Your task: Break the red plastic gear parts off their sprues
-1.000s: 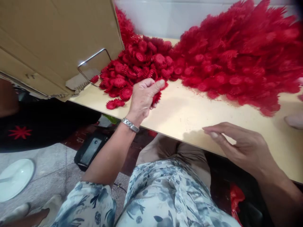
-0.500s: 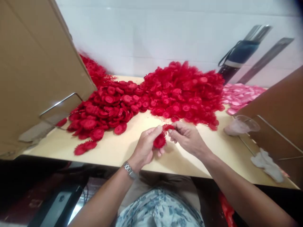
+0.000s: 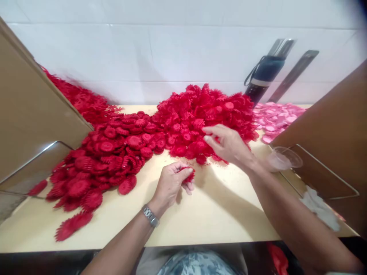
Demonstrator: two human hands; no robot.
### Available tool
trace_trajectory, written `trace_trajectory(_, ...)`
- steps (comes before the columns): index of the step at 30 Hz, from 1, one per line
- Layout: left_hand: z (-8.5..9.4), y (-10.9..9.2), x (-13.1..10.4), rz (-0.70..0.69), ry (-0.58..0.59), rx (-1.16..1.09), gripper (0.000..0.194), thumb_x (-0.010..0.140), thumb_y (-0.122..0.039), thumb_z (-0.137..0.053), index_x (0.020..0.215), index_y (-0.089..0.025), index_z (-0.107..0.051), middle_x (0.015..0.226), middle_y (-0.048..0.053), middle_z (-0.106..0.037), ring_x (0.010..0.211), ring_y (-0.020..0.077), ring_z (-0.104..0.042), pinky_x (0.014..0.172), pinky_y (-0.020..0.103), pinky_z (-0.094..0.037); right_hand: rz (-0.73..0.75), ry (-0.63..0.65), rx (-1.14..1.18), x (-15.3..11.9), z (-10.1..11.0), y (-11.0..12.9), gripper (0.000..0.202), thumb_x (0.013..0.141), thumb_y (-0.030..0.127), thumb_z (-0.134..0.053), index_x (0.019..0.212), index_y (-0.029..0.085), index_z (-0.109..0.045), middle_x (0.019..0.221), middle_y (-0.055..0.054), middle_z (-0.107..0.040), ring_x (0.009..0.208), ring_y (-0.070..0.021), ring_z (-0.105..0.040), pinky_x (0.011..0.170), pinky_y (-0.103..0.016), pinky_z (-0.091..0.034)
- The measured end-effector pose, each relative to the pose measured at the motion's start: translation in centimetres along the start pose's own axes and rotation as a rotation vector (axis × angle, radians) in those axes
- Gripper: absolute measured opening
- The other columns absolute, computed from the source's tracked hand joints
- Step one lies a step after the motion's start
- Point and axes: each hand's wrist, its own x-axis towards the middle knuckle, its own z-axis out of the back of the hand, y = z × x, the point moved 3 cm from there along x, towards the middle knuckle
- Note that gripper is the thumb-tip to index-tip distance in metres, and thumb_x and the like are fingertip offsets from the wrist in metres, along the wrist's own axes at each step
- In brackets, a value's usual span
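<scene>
My left hand is closed over the bare front of the table, with thumb and fingers pinching a red flower piece that has a jagged, petal-like rim. Most of that piece is hidden by the fingers. Above the near edge of the middle pile of red flower pieces hovers my right hand. Its thumb and forefinger are apart, and nothing shows between them. Stacked flat, rounder red pieces form a second pile to the left of my hands.
Cardboard panels flank the table on both sides. At the back right stand a dark blue bottle and a metal strip beside pink pieces. A clear plastic cup and a white cloth are at the right.
My right hand has left the piece in my left hand and moved up to the middle pile, its fingers parting. The left hand still holds red. The view has shifted.
</scene>
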Motion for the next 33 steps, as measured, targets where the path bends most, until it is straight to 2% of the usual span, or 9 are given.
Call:
trace_trajectory(5,-0.6,-0.5,1.7,0.013,-0.067,0.039,0.031,0.065,-0.038,-0.068,0.056,-0.016,-0.049,0.04,-0.006,-0.046,0.029,0.0044,-0.038,0.029,0.015,-0.027,-0.147,0.355,0.597,-2.4,-2.6,2.8,0.015,0.08,0.03,-0.058,0.079,0.016,-0.06,0.068,0.0,-0.062,0.061,-0.0118,-0.056,0.054,-0.021,-0.043)
trace_trajectory(9,-1.3,-0.9,2.5,0.034,-0.058,-0.056,0.035,0.071,-0.048,-0.061,0.062,-0.016,-0.051,0.041,-0.005,-0.047,0.029,0.0058,-0.039,0.027,0.015,-0.023,-0.141,0.366,0.707,-1.4,-3.0,2.7,0.01,0.083,0.025,-0.052,0.078,0.017,-0.056,0.065,0.002,-0.06,0.058,-0.0107,-0.055,0.053,-0.021,-0.043)
trace_trajectory(12,-1.6,-1.3,2.8,0.067,-0.014,-0.217,0.032,0.075,-0.047,-0.056,0.074,-0.016,-0.056,0.05,-0.002,-0.054,0.036,0.0104,-0.05,0.032,0.018,-0.034,-0.109,0.202,0.469,0.8,-1.6,0.7,0.015,0.085,0.02,-0.045,0.079,0.016,-0.058,0.067,0.0,-0.059,0.058,-0.0109,-0.053,0.054,-0.022,-0.042)
trace_trajectory(16,-1.9,-1.5,3.1,0.08,0.027,-0.273,0.016,0.068,-0.021,-0.065,0.08,-0.013,-0.059,0.061,0.002,-0.062,0.054,0.0142,-0.061,0.048,0.022,-0.048,-0.136,-0.102,-0.234,3.1,1.1,-3.3,0.02,0.082,0.016,-0.047,0.095,0.015,-0.064,0.091,-0.011,-0.062,0.085,-0.0232,-0.055,0.076,-0.036,-0.043)
trace_trajectory(18,-2.1,-1.5,3.2,0.05,0.002,-0.228,0.013,0.065,-0.015,-0.065,0.076,-0.013,-0.058,0.058,0.002,-0.062,0.053,0.0141,-0.06,0.048,0.022,-0.047,-0.155,-0.144,-0.415,3.3,1.7,-4.6,0.025,0.082,0.019,-0.05,0.102,0.015,-0.063,0.099,-0.014,-0.062,0.093,-0.028,-0.053,0.081,-0.041,-0.041)
trace_trajectory(20,-2.2,-1.3,3.3,0.013,-0.026,-0.178,0.01,0.066,-0.017,-0.064,0.071,-0.012,-0.058,0.052,0.001,-0.059,0.048,0.0134,-0.058,0.046,0.022,-0.047,-0.129,-0.145,-0.403,2.9,1.7,-4.9,0.025,0.083,0.02,-0.049,0.102,0.016,-0.064,0.097,-0.012,-0.063,0.091,-0.0267,-0.054,0.082,-0.04,-0.041)
trace_trajectory(25,-2.2,-0.6,3.5,-0.048,-0.064,-0.079,0.023,0.069,-0.029,-0.064,0.059,-0.014,-0.05,0.046,-0.002,-0.053,0.035,0.01,-0.049,0.034,0.02,-0.04,-0.085,-0.118,-0.039,1.0,0.6,-2.4,0.02,0.086,0.02,-0.046,0.085,0.015,-0.066,0.083,-0.007,-0.065,0.079,-0.019,-0.057,0.077,-0.032,-0.043)
trace_trajectory(30,-1.4,-0.2,3.7,-0.101,-0.124,-0.075,0.034,0.067,-0.04,-0.067,0.056,-0.015,-0.046,0.04,-0.006,-0.045,0.029,0.0072,-0.042,0.027,0.016,-0.029,-0.238,0.357,0.66,-1.0,-2.8,0.5,0.02,0.08,0.034,-0.058,0.088,0.016,-0.06,0.069,0.0,-0.061,0.06,-0.0122,-0.056,0.053,-0.022,-0.043)
trace_trajectory(33,-1.2,-0.1,3.7,-0.075,-0.131,-0.105,0.035,0.067,-0.045,-0.066,0.061,-0.015,-0.049,0.041,-0.006,-0.047,0.028,0.0076,-0.042,0.026,0.016,-0.027,-0.262,0.455,0.835,-1.5,-4.1,1.4,0.016,0.079,0.031,-0.058,0.081,0.016,-0.055,0.063,0.001,-0.059,0.056,-0.0117,-0.055,0.051,-0.022,-0.043)
